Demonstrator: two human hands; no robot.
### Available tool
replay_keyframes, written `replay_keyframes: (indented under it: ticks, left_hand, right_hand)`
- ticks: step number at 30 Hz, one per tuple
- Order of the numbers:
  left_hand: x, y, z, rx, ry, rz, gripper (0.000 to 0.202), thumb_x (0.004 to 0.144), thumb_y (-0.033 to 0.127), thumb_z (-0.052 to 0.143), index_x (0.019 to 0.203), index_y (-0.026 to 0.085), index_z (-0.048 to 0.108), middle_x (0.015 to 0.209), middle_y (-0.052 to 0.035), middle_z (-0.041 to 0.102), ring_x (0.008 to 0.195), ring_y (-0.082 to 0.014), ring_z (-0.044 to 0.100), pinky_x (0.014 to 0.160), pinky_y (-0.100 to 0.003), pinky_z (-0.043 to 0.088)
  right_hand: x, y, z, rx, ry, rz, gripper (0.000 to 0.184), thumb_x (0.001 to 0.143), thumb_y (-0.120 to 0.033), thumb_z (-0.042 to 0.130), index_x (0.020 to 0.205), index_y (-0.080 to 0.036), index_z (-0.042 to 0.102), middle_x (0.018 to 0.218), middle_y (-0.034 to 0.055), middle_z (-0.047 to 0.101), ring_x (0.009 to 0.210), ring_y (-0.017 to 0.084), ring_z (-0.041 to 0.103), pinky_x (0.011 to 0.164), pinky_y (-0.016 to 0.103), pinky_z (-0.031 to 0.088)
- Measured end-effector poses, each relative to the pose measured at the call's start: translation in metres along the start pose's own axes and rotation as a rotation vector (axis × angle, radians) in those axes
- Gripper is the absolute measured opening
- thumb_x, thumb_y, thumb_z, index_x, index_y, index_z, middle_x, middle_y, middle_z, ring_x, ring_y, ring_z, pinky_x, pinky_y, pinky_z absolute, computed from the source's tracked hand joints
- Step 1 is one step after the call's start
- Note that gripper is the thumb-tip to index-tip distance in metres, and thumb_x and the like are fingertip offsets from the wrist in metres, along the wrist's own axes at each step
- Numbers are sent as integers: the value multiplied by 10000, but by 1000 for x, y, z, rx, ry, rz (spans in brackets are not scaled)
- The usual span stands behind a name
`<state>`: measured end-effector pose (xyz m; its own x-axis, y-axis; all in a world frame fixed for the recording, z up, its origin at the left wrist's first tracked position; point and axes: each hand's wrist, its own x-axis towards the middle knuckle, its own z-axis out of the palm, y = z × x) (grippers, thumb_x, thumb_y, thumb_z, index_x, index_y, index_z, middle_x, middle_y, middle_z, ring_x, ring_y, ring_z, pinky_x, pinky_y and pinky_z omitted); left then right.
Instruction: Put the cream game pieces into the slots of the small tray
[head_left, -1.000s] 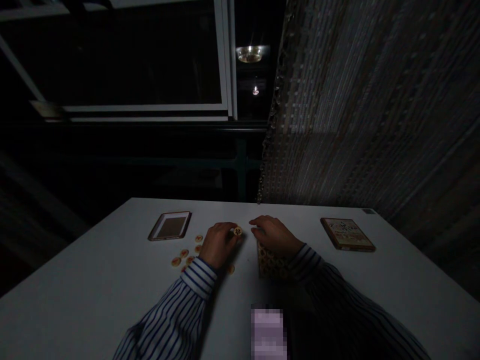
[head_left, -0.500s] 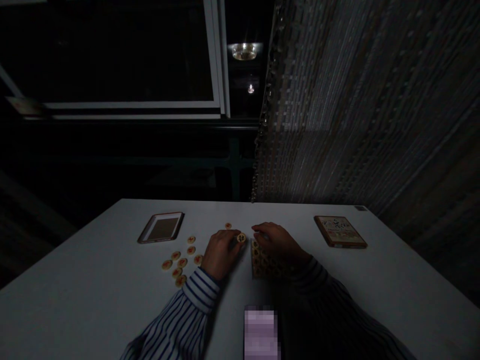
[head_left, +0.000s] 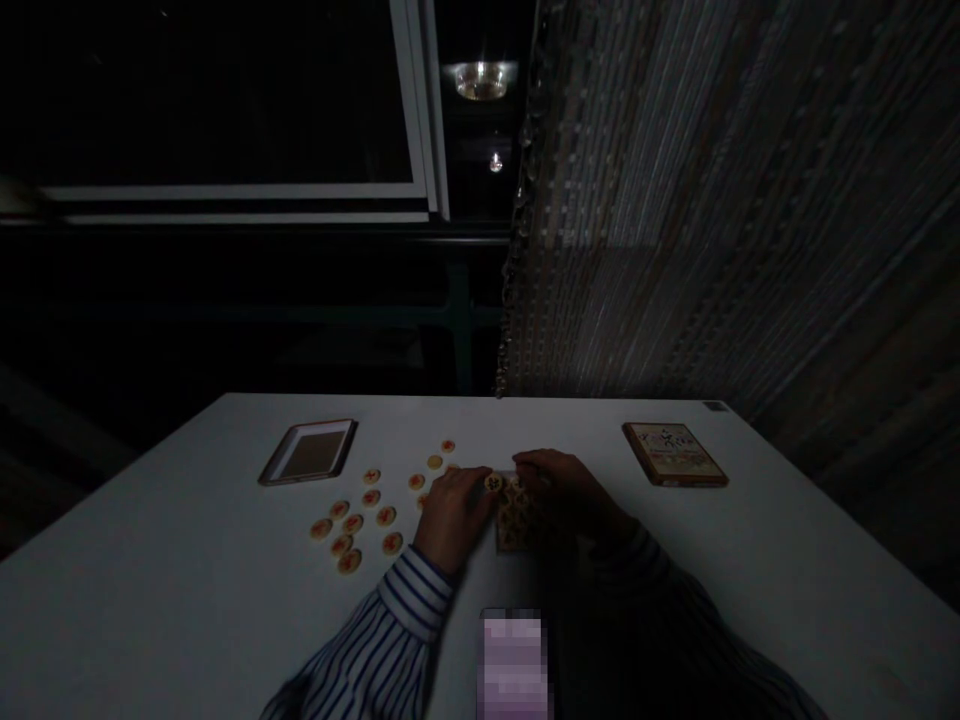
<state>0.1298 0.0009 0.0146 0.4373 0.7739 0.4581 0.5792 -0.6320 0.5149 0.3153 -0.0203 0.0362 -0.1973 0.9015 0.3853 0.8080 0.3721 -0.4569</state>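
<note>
My left hand (head_left: 457,515) pinches a round Chinese chess piece (head_left: 493,482) with a dark character, between thumb and fingertips. The piece is at the far left corner of a shallow square box (head_left: 498,530) filled with similar pieces. Over the far and right part of that box, my right hand (head_left: 562,490) is bent, its index finger and thumb slightly apart near a piece (head_left: 517,482) at the far edge. Shadow hides much of this hand and the box's right side. Several red-marked pieces (head_left: 352,523) lie loose to the left of my left hand.
An open box lid (head_left: 346,455) lies at the back left of the white table (head_left: 150,560). A box with a printed cover (head_left: 675,452) rests at the back right. A phone (head_left: 514,665), its screen pixelated, is at the near edge. A bead curtain (head_left: 637,250) hangs behind.
My left hand has moved the piece right, to the box's corner. My right hand has drawn slightly back rightward. The view has shifted, and more loose pieces show beyond my left hand.
</note>
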Motion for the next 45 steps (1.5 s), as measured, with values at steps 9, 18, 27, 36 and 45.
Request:
replay_keyframes:
  ticks: [9, 18, 27, 36, 45]
  left_hand:
    - [0, 9, 11, -66, 17, -28, 250, 763, 267, 510, 997, 195, 565, 955, -49, 630, 910, -184, 558, 825, -366, 432]
    - [-9, 14, 30, -129, 65, -49, 254, 777, 235, 494, 1021, 202, 554, 983, -46, 621, 921, -177, 545, 821, -353, 441]
    - [-14, 10, 41, -109, 30, -45, 284, 763, 235, 513, 1036, 169, 557, 984, -65, 621, 924, -183, 541, 819, -346, 446]
    - [-17, 13, 41, -142, 68, -86, 273, 750, 242, 524, 1008, 170, 574, 952, -68, 634, 896, -184, 568, 795, -342, 471]
    - [-18, 17, 39, -386, 66, -244, 261, 766, 276, 496, 983, 174, 599, 962, -63, 645, 898, -165, 591, 805, -309, 480]
  right_hand:
    - [-8, 2, -6, 50, -65, 1, 231, 822, -246, 406, 941, -171, 588, 882, 55, 652, 800, 152, 593, 728, 274, 453]
    - [-12, 6, -14, 208, -126, 29, 215, 828, -274, 416, 910, -177, 589, 835, 47, 652, 747, 145, 595, 682, 251, 453]
    - [-15, 7, -6, 358, -164, 3, 158, 768, -269, 519, 859, -178, 610, 825, 34, 659, 747, 141, 600, 685, 242, 462]
    - [-14, 7, -5, 429, -183, 28, 146, 760, -244, 530, 840, -156, 614, 828, 50, 656, 756, 157, 602, 700, 276, 469]
    - [-18, 16, -3, 482, -173, 2, 193, 741, -218, 549, 909, -156, 620, 891, 70, 657, 826, 174, 602, 758, 316, 472]
